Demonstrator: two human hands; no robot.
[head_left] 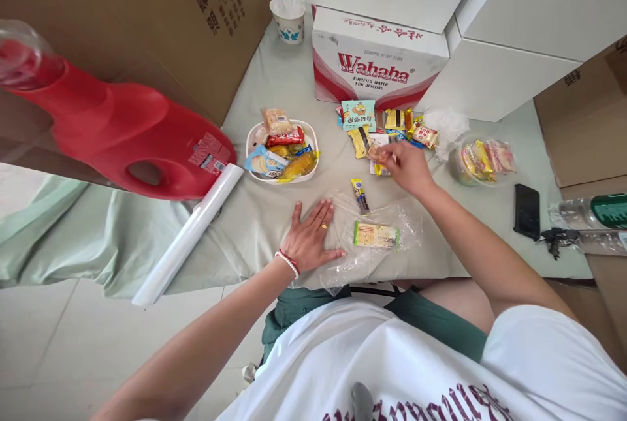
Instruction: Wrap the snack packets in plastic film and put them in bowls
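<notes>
My left hand (pixel 311 236) lies flat with fingers spread, at the left edge of a sheet of clear plastic film (pixel 337 271). A snack bar in a green-edged wrapper (pixel 376 235) and a small blue-and-yellow snack packet (pixel 360 196) lie on the film. My right hand (pixel 409 165) reaches to the loose snack pile, its fingertips pinched on a small wrapped snack (pixel 376 146). Around it are a light-green packet (pixel 358 115) and several yellow ones. Left of the pile stands a white bowl (pixel 249 170) of assorted wrapped snacks.
A Wahaha carton (pixel 377 62) stands behind the pile. At right are a clear round container (pixel 455 170) with snacks, crumpled plastic (pixel 447 130), a black phone (pixel 527 211) and bottles (pixel 607 212). At left, a red jug (pixel 142 140), a white film roll (pixel 189 238); behind, a paper cup (pixel 290 26).
</notes>
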